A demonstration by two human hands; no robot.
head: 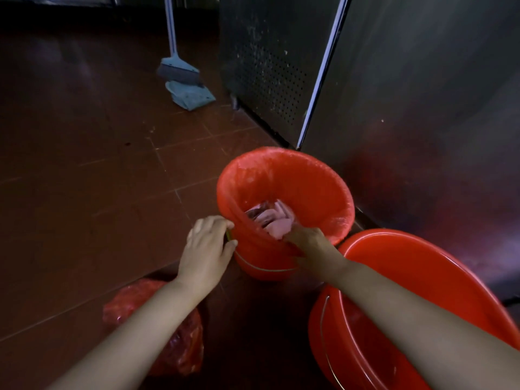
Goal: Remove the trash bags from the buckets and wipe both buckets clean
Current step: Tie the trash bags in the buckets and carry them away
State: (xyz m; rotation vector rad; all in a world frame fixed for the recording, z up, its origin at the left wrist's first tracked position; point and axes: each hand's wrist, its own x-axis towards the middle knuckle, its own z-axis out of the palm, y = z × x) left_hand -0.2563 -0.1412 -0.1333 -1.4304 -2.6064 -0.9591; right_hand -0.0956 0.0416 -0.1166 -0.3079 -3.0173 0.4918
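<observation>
- The scene is dim overall; the far left corner of the tiled floor (84,142) sinks almost to black.
- A soft purple sheen lies on the floor at far left and on the metal cabinet (422,94) to the right.
- A thin bright glint runs down the cabinet's edge strip (323,71).
- The far bucket (318,178) and near bucket (439,266) glow a saturated red, the brightest things in view.
- The left hand (208,243) is lit pale; the right hand (309,243) is darker, shaded.
- Wide-angle distortion bends the cabinet lines and stretches both forearms near the bottom edge.
- Detail is soft throughout, with slight blur at the left hand's fingers.
</observation>
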